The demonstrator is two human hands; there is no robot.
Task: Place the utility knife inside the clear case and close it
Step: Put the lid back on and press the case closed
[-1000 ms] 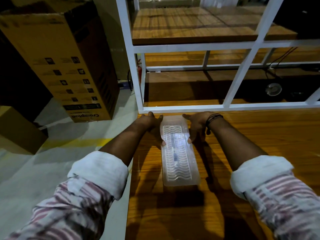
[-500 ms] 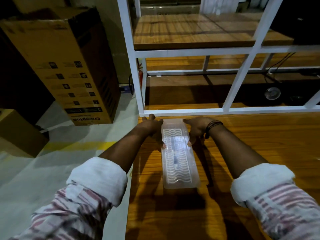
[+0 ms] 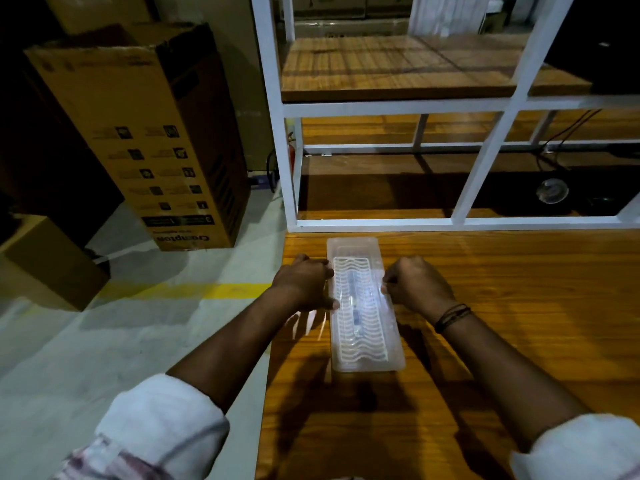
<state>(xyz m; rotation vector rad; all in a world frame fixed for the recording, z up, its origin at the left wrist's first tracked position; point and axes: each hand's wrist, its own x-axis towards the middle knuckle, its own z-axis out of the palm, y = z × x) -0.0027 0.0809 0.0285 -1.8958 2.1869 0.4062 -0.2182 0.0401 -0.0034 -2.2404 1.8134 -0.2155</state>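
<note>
Both hands on case [image 3: 363, 306] sides, left [image 3: 303, 287] and right [image 3: 415, 285] grip curled against it, knife [image 3: 355, 303] inside, lid down, on bench [image 3: 502, 306].

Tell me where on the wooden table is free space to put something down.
Bare table lies right of the right hand and also nearer, below the clear case. It is crowded where both hands flank the case; the left hand is at the table's left edge.

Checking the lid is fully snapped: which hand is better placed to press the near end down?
Probably the left hand: its fingers reach further down the clear case than the right hand.
</note>
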